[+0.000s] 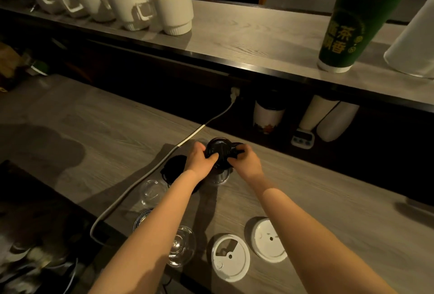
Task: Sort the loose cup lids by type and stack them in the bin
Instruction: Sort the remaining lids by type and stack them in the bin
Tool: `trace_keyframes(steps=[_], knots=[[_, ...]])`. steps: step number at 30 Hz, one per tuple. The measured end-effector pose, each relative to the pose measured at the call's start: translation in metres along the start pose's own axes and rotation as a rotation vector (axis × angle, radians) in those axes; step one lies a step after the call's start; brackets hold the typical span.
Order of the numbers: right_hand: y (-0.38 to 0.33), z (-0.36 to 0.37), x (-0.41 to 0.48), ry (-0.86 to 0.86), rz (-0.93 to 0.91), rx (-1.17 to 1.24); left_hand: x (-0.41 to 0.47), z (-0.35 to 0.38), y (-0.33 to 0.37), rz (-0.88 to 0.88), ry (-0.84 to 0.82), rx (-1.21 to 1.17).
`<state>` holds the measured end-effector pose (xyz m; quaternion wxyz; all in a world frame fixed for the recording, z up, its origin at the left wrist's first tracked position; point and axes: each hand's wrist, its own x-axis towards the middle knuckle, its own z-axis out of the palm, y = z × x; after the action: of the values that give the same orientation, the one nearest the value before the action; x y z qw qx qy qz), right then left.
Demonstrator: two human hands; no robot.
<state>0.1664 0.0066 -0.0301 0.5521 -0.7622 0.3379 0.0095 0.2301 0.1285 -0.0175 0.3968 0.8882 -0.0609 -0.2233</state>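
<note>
I am watching the left hand (199,161) and right hand (245,162) gripping what is looking like a stack of round black plastic lids (217,150) from either side, fingers curling round its rim, over the grey wood-grain counter (328,199); two round white plastic lids (230,257) are lying nearer.

Café service counter; row of white mugs (112,4), stacked branded paper cups (359,18), loose lids (230,257)

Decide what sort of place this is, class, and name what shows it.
Probably a cafe or tea shop counter: a row of white mugs and stacked green takeaway cups on the raised ledge, loose cup lids on the worktop below.
</note>
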Motion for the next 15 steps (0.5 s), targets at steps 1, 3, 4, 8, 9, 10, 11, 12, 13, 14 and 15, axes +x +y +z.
trace_keyframes(steps=[1, 3, 4, 8, 9, 10, 11, 12, 13, 14, 15], knots=[[-0.001, -0.003, 0.0, -0.014, -0.042, 0.053, -0.002, -0.002, 0.004, -0.016, 0.001, -0.105], [-0.003, -0.008, 0.0, -0.083, -0.135, 0.088, -0.005, -0.007, 0.009, -0.018, 0.006, -0.233], [-0.005, -0.01, 0.001, -0.125, -0.176, 0.077, -0.007, -0.01, 0.009, -0.001, 0.019, -0.263], [-0.005, -0.021, 0.009, -0.218, -0.216, -0.003, -0.011, -0.025, -0.001, 0.031, 0.119, -0.351], [-0.002, -0.025, 0.015, -0.16, -0.228, -0.124, -0.013, -0.031, -0.004, 0.024, 0.159, -0.37], [0.002, -0.027, 0.022, -0.088, -0.247, -0.297, -0.012, -0.035, -0.009, 0.012, 0.2, -0.384], [0.006, -0.03, 0.03, -0.047, -0.266, -0.466, -0.012, -0.039, -0.012, 0.0, 0.233, -0.396], [0.01, -0.03, 0.039, -0.063, -0.27, -0.613, -0.01, -0.042, -0.016, -0.022, 0.259, -0.409], [0.013, -0.03, 0.046, -0.126, -0.26, -0.72, -0.01, -0.045, -0.018, -0.044, 0.276, -0.423], [0.015, -0.027, 0.052, -0.215, -0.241, -0.802, -0.008, -0.047, -0.022, -0.063, 0.291, -0.437], [0.018, -0.024, 0.059, -0.296, -0.226, -0.871, -0.007, -0.048, -0.023, -0.073, 0.303, -0.447]])
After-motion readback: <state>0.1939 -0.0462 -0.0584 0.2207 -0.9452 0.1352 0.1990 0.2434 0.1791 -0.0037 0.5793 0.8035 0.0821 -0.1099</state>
